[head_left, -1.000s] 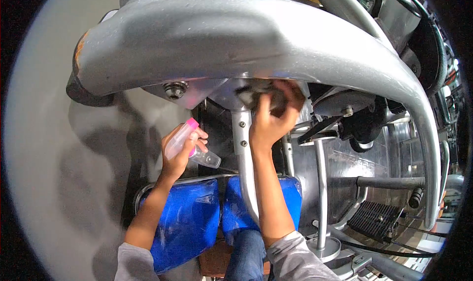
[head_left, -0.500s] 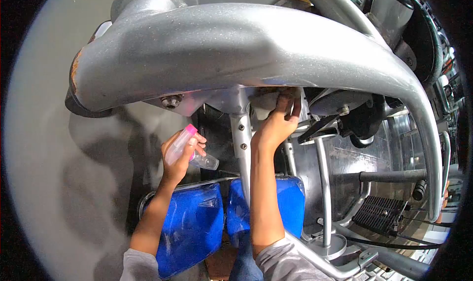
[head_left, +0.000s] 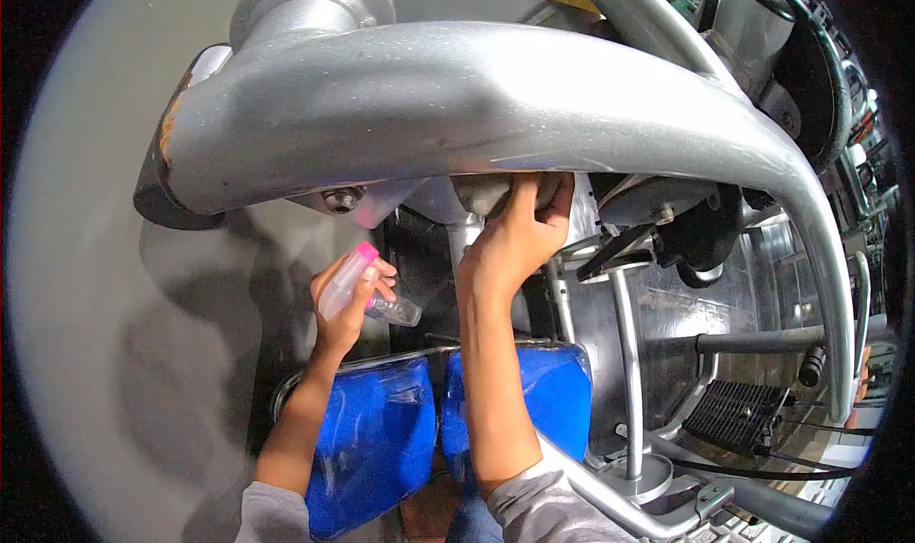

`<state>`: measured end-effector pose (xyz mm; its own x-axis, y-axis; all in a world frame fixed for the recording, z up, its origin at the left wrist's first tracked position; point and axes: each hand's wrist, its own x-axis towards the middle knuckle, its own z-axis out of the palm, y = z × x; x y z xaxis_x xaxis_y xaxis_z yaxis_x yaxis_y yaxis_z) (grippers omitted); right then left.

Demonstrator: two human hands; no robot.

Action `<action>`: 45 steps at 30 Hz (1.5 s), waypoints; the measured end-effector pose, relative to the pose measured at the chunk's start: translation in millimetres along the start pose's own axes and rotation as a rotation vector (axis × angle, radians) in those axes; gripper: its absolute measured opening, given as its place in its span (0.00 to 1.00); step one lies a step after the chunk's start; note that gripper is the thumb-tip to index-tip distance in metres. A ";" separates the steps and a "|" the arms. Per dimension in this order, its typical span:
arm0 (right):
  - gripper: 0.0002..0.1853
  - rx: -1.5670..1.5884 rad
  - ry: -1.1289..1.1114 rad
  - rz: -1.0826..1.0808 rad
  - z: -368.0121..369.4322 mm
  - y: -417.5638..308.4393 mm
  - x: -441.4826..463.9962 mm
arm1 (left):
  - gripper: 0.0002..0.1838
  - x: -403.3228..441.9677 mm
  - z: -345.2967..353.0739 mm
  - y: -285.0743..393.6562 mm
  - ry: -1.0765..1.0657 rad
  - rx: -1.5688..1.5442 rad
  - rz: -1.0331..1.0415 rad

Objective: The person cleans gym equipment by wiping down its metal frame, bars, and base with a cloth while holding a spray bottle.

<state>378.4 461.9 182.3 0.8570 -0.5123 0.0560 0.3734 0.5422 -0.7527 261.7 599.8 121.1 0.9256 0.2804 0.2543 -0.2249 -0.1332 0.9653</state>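
My left hand (head_left: 345,305) is closed around a small spray bottle (head_left: 396,311), with a pink tip and collar and a clear body that points right. It stays below the thick silver tube frame (head_left: 381,105), apart from it. My right hand (head_left: 515,238) reaches up to the underside of that tube. Its fingers press a greyish pad (head_left: 482,194), perhaps a cloth or sponge, whose upper part and the fingertips are hidden behind the tube.
Two blue pads wrapped in clear plastic (head_left: 367,438) lie below my forearms. A bolt (head_left: 341,199) sticks out under the tube's left end. At right are a silver upright post (head_left: 629,372), a black ribbed pedal (head_left: 734,414) and dark bars.
My right hand has shifted left along the tube's underside, bringing more of the greyish pad into view. My left hand keeps its hold on the spray bottle. The view has shifted slightly.
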 end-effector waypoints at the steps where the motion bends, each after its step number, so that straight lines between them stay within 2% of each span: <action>1: 0.23 0.121 0.008 0.020 3.7 -4.9 -2.2 | 0.14 -0.9 -1.1 0.0 0.007 0.000 0.014; 6: 0.18 0.275 -0.078 0.067 10.2 -21.5 -3.3 | 0.13 -1.7 -5.7 1.4 0.014 -0.001 0.022; 8: 0.21 -0.083 -0.200 -0.093 -4.0 -11.1 -4.2 | 0.13 -1.0 -6.5 0.3 0.034 -0.050 0.070; 10: 0.22 -0.285 -0.269 -0.020 -26.7 13.4 -13.8 | 0.15 -2.7 -10.5 1.6 0.037 -0.030 0.070; 12: 0.19 -0.327 -0.410 0.069 -39.5 28.5 -32.8 | 0.17 -2.2 -9.7 1.3 0.036 -0.010 0.072; 14: 0.18 -0.303 -0.550 0.124 -45.2 42.7 -43.4 | 0.14 -2.4 -8.2 1.7 0.129 -0.066 0.114; 16: 0.17 -0.360 -0.531 0.084 -42.8 30.5 -35.3 | 0.14 -1.4 -9.0 -1.0 0.144 -0.061 0.133; 18: 0.17 -0.439 -0.322 0.026 -32.3 15.6 -21.2 | 0.14 -2.6 -10.7 -1.2 0.172 -0.053 0.147; 20: 0.19 -0.340 -0.224 -0.086 -16.9 -15.8 -9.2 | 0.14 -0.7 -11.4 0.9 0.183 -0.018 0.154; 22: 0.21 0.021 -0.214 -0.115 -1.8 -35.9 -5.3 | 0.14 0.2 -9.9 2.4 0.206 -0.030 0.157; 23: 0.22 -0.061 -0.182 -0.153 2.3 -39.5 -7.4 | 0.14 -0.3 -9.3 2.4 0.221 -0.040 0.160; 26: 0.26 -0.248 -0.206 -0.178 -8.5 -11.4 -26.4 | 0.13 -1.0 -9.8 0.4 0.249 -0.051 0.153; 27: 0.25 -0.305 -0.338 -0.176 -22.0 6.4 -29.8 | 0.13 -0.2 -9.9 -0.6 0.257 -0.055 0.158; 28: 0.23 -0.307 -0.309 -0.140 -21.9 17.8 -45.1 | 0.13 -0.5 -10.0 -1.9 0.268 -0.055 0.166; 32: 0.20 -0.417 -0.561 -0.046 -43.1 58.3 -65.3 | 0.12 -1.5 -10.1 0.2 0.322 -0.053 0.182; 35: 0.19 -0.542 -0.609 -0.016 -48.4 40.2 -54.4 | 0.11 1.0 -9.4 -4.4 0.347 -0.065 0.202; 36: 0.16 -0.548 -0.538 -0.028 -46.6 25.8 -50.0 | 0.10 1.1 -9.3 -5.0 0.355 -0.089 0.211; 37: 0.16 -0.446 -0.492 -0.144 -43.9 10.3 -46.9 | 0.10 0.7 -10.1 -4.8 0.366 -0.096 0.212; 40: 0.18 -0.505 -0.379 -0.567 -22.9 -27.4 -29.7 | 0.15 -2.4 -13.7 -4.5 0.311 -0.037 0.201; 43: 0.17 -0.665 -0.374 -0.782 -9.2 -42.3 -28.2 | 0.14 -1.3 -13.1 -5.2 0.283 0.008 0.242; 45: 0.16 -0.678 -0.420 -0.746 -15.3 -31.7 -31.4 | 0.14 -0.8 -11.2 -5.8 0.295 0.014 0.234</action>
<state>334.2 450.6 194.4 0.5970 -0.2218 0.7709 0.6862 -0.3565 -0.6340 258.8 611.1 116.0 0.7213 0.5027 0.4764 -0.4142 -0.2382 0.8785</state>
